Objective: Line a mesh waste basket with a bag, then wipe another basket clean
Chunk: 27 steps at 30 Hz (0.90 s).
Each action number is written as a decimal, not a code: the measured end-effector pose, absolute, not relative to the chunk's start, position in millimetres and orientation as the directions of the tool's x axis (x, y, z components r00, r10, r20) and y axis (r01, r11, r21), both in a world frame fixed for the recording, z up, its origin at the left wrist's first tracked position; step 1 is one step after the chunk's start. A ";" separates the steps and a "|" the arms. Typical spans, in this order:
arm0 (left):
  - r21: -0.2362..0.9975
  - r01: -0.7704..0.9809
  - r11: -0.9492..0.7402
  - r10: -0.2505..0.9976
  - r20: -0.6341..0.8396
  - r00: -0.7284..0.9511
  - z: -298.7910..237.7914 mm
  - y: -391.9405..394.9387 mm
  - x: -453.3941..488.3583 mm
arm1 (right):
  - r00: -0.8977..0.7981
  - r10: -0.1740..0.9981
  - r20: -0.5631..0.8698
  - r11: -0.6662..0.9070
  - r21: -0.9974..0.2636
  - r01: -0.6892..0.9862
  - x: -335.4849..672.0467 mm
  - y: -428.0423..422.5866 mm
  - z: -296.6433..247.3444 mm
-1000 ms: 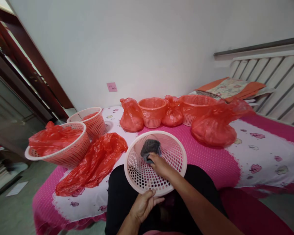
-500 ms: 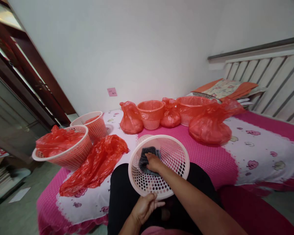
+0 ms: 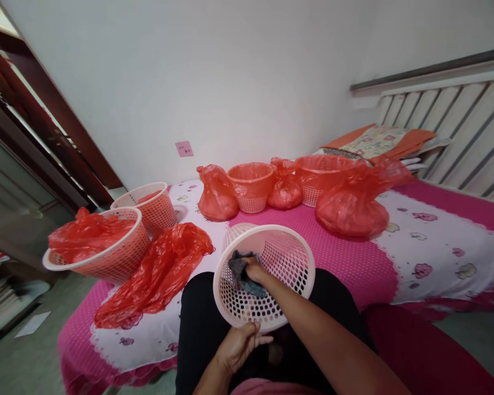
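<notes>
A pale pink perforated basket (image 3: pixel 290 249) lies tilted on my lap, its opening facing me. My left hand (image 3: pixel 237 346) grips its near rim from below, fingers closed on the edge. My right hand (image 3: pixel 254 269) reaches inside and presses a dark grey cloth (image 3: pixel 239 270) against the basket's left inner wall, fingers closed on the cloth.
A bed with a pink and white cover (image 3: pixel 395 263) lies ahead. On it are a loose red plastic bag (image 3: pixel 160 271), two lined baskets (image 3: pixel 102 249) at the left, and tied red bags (image 3: pixel 352 206) with more baskets (image 3: pixel 252 186) along the wall. A slatted headboard (image 3: pixel 448 131) stands at the right.
My right hand has drawn the grey cloth from the basket's far bottom toward its left wall. The basket tipped slightly; my left hand kept its grip on the rim.
</notes>
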State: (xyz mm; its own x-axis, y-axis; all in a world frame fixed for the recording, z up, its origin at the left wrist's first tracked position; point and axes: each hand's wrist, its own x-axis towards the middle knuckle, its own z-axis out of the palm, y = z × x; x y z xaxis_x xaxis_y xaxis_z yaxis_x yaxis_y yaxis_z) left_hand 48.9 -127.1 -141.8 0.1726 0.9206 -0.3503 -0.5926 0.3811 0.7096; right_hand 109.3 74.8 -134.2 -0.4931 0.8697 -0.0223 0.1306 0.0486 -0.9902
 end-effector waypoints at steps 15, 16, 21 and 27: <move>0.702 -0.628 0.335 0.937 -0.317 0.146 -120.9 -78.6 40.6 | -0.616 0.780 0.111 0.128 -0.992 -0.017 131.3 43.6 -80.1; 0.706 -0.625 0.334 0.937 -0.317 0.143 -121.2 -79.2 41.2 | -0.626 0.770 0.121 0.150 -0.989 -0.007 132.5 41.5 -79.0; 0.702 -0.642 0.310 0.946 -0.295 0.135 -127.7 -84.2 43.3 | -0.657 0.739 0.148 0.253 -0.965 0.067 138.4 30.5 -76.7; 0.709 -0.647 0.280 0.952 -0.290 0.095 -131.4 -91.0 41.2 | -0.729 0.670 0.139 0.329 -0.936 0.124 155.4 10.3 -61.7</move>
State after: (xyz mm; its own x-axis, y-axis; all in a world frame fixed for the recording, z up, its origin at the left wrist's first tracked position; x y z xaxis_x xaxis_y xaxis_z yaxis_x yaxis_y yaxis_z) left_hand 41.2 -91.0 -131.4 0.0953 0.9524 -0.2897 -0.6474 0.2804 0.7087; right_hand 155.4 10.3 -61.7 -0.7293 0.6699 0.1393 0.1236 0.3292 -0.9362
